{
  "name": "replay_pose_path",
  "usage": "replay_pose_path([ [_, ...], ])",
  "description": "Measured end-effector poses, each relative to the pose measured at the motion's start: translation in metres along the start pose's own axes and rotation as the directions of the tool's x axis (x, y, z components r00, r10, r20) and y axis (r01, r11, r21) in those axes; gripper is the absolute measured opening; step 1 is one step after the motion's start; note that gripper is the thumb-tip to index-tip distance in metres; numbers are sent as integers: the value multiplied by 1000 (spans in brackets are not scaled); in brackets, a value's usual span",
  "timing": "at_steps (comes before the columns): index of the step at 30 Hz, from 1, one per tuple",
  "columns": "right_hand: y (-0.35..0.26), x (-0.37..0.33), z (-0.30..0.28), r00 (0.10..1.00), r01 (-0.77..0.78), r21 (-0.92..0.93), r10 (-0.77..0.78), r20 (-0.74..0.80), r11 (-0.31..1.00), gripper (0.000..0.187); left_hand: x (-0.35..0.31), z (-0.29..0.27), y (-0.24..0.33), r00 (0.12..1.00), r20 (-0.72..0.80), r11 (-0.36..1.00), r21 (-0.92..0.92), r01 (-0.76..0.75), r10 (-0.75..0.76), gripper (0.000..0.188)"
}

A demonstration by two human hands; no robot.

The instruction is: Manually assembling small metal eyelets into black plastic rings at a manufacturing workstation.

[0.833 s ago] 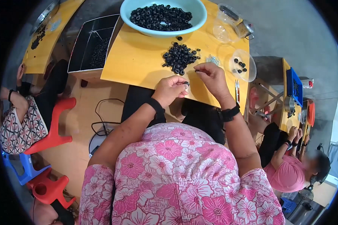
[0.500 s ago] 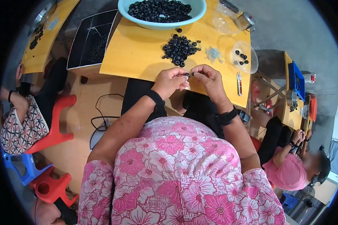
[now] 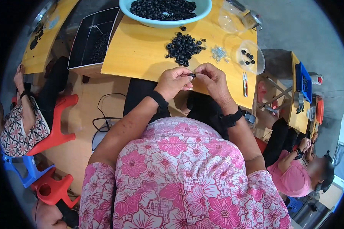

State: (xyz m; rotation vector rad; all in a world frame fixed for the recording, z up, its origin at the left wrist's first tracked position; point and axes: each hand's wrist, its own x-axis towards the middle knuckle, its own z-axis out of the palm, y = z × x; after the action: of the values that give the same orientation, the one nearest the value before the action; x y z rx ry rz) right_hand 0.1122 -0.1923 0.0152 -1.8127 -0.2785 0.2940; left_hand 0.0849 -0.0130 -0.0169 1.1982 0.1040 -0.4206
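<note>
Drawn inward since the earliest frame, the right hand (image 3: 212, 80) now meets the left hand (image 3: 172, 82), where a gap lay between their fingertips before; the bench things keep their places relative to one another. From left to right: a dark-lined box (image 3: 88, 36) stands beside the yellow table (image 3: 132, 57), with black pieces in its bottom. At the table's far side a pale blue basin (image 3: 164, 23) holds a large heap of black ring-shaped pieces. Nearer, the left hand pinches thumb against forefinger on a small black part (image 3: 192, 75), its other fingers curled. Beyond the hands lies a loose pile of black pieces (image 3: 182, 49). The black part sits between both sets of fingertips, above the table's near edge; whether it is one piece or two pressed together cannot be told. The right hand's thumb and forefinger are likewise brought almost together on it, from the other side. Further right lie a scatter of tiny clear pieces (image 3: 218, 53), small snips (image 3: 245, 86) and a clear tub (image 3: 260, 64) containing a few black pieces. Likely faults: the fingertips cover most of the part, so a misalignment might pass unseen; a slip of either narrow pinch could drop it past the edge, toward the lap or floor.
</note>
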Motion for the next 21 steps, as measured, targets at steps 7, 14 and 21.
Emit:
replay_pose_path([
  [7,-11,0,1,997,74,-117,-75,-4,990,13,-1,1,4,1000,1,997,65,28,-28,17],
  [14,-15,0,3,985,166,-300,-174,-2,940,17,-1,2,2,1000,-16,998,62,-2,3,16],
  [21,3,-2,5,993,-50,66,57,-107,997,10,-2,0,1,1000,10,998,69,0,-1,17],
])
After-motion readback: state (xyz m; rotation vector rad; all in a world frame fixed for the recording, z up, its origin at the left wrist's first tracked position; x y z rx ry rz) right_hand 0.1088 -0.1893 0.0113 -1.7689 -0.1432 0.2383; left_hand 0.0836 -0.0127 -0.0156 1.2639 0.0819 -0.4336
